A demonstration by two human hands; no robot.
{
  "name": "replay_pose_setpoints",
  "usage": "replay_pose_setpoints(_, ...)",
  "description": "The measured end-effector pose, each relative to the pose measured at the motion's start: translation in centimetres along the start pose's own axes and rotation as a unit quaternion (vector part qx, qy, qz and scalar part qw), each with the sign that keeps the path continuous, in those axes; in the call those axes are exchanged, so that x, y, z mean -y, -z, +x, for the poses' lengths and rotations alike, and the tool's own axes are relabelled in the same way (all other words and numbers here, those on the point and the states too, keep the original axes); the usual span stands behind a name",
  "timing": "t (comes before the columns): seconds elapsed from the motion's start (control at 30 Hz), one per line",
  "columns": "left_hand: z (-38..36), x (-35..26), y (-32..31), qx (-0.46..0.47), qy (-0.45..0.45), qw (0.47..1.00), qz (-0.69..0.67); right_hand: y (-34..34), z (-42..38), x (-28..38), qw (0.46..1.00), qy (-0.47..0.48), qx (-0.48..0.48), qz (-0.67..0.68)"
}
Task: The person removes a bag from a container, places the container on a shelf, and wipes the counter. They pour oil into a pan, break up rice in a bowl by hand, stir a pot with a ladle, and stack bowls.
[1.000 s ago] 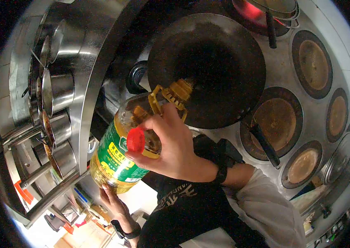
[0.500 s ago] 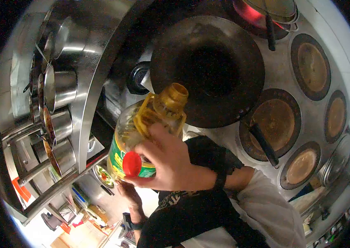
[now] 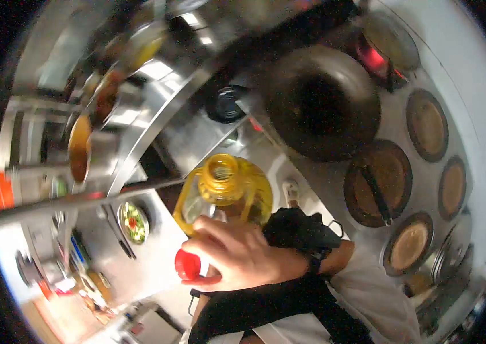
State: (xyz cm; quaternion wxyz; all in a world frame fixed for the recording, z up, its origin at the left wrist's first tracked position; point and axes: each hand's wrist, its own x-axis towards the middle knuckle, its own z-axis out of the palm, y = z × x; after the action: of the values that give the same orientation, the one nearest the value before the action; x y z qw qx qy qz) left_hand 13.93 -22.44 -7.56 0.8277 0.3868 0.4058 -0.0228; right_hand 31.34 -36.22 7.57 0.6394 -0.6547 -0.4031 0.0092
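Between the counter (image 3: 159,229) and the stove (image 3: 326,180), as the head view shows it, the bottle (image 3: 260,186) is mouth-up, its uncapped neck facing the camera. The right hand (image 3: 234,255) is at its near side, thumb and fingers pinching the red cap (image 3: 188,265); whether other fingers also wrap the handle (image 3: 181,200) is hard to tell. The left hand is hidden, so its fingers cannot be read. The bottle is probably bulky, its thin walls giving and perhaps slick; the stiffer handle looks the surest hold, with a palm under the base. Its plastic is smooth, glossy and yellow. Beyond, the wok (image 3: 357,114) is round, dark metal with a dull sheen; the burner plates (image 3: 426,123) are brownish, dark-rimmed discs.
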Motion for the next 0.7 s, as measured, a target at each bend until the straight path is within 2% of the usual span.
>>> replay_pose_setpoints(0.03, -0.9, 0.8, 1.0, 0.004, -0.001, 1.000, -0.013, -1.0, -0.2, 1.2, 0.997, -0.018, 0.063, 0.033)
replay_pose_setpoints(0.07, -2.1, 1.6, 2.0, -0.001, -0.006, 0.999, -0.035, -2.2, -0.1, 2.5, 0.999, 0.011, 0.047, 0.011)
replay_pose_setpoints(0.13, -4.0, 3.1, 4.1, -0.008, -0.007, 0.998, -0.067, -5.1, -0.3, 5.0, 0.990, 0.035, 0.118, 0.065)
replay_pose_setpoints(0.2, -5.6, 4.2, 7.3, -0.023, -0.017, 0.994, -0.103, -7.2, -0.8, 8.8, 0.962, -0.109, 0.203, 0.144)
replay_pose_setpoints(0.23, -6.8, 4.4, 9.3, -0.036, -0.026, 0.992, -0.120, -8.8, -0.9, 10.3, 0.954, -0.119, 0.197, 0.190)
replay_pose_setpoints(0.27, -6.7, 7.0, 13.3, 0.013, -0.036, 0.991, -0.126, -10.7, -1.1, 11.9, 0.945, -0.135, 0.188, 0.232)
replay_pose_setpoints(0.33, -11.1, 6.4, 17.1, -0.012, -0.054, 0.991, -0.121, -15.7, -1.6, 15.1, 0.922, -0.153, 0.188, 0.301)
replay_pose_setpoints(0.37, -12.3, 7.3, 19.3, -0.013, -0.075, 0.988, -0.138, -17.9, -1.9, 16.4, 0.882, -0.185, 0.228, 0.368)
replay_pose_setpoints(0.4, -13.9, 8.6, 21.5, -0.002, -0.131, 0.987, -0.093, -20.0, -2.1, 17.8, 0.855, -0.194, 0.265, 0.402)
replay_pose_setpoints(0.43, -15.3, 9.8, 23.7, 0.008, -0.186, 0.981, -0.045, -22.5, -2.2, 19.2, 0.844, -0.188, 0.302, 0.402)
replay_pose_setpoints(0.47, -17.4, 10.4, 25.7, 0.000, -0.202, 0.978, -0.055, -25.0, -2.4, 20.7, 0.832, -0.183, 0.336, 0.402)
replay_pose_setpoints(0.5, -19.8, 11.1, 27.8, -0.068, -0.162, 0.981, -0.081, -28.1, -2.9, 22.0, 0.839, -0.160, 0.342, 0.391)
replay_pose_setpoints(0.53, -20.9, 11.6, 30.5, -0.134, -0.118, 0.978, -0.103, -31.2, -2.8, 21.9, 0.825, -0.160, 0.381, 0.384)
replay_pose_setpoints(0.57, -22.5, 12.8, 32.5, -0.136, -0.130, 0.976, -0.110, -33.8, -2.7, 22.5, 0.797, -0.185, 0.418, 0.395)
replay_pose_setpoints(0.6, -24.0, 14.5, 34.2, -0.178, -0.183, 0.963, -0.083, -36.4, -2.6, 22.7, 0.766, -0.212, 0.453, 0.404)
replay_pose_setpoints(0.63, -25.5, 15.8, 35.9, -0.218, -0.235, 0.946, -0.055, -39.2, -2.8, 23.4, 0.761, -0.215, 0.468, 0.394)
replay_pose_setpoints(0.7, -28.1, 17.4, 38.2, -0.226, -0.249, 0.937, -0.098, -44.7, -3.4, 24.4, 0.761, -0.199, 0.486, 0.381)
